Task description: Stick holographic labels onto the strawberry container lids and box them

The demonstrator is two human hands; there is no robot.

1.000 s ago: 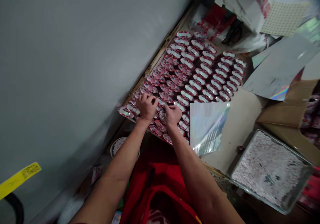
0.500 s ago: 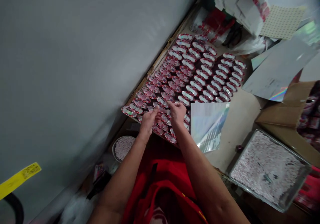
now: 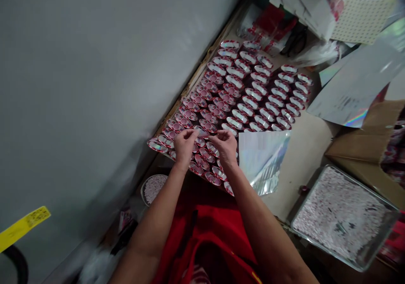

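Note:
Rows of small oval pieces (image 3: 249, 102) cover the table, red-edged with shiny silvery or pink round middles. Over the near end of these rows, my left hand (image 3: 184, 144) is closed in a pinch. My right hand (image 3: 226, 145) is a short way to its right, thumb and forefinger pinched and the other fingers curled. Between the two sets of fingertips stretches a small, pale, see-through strip (image 3: 201, 133), blurred against the ovals behind it. Just right of my right hand lies a shiny silvery sheet (image 3: 262, 159).
A grey wall (image 3: 95, 64) runs along the left. At the right are a tray of small pale bits (image 3: 341, 212), an open cardboard box (image 3: 357, 149) and a large silvery sheet (image 3: 351, 90). A bowl of pale bits (image 3: 154, 187) sits below the table's left end.
My left hand has moved up and slightly left, off the ovals it was over. Both hands now face each other at the same height, with the pale strip between them.

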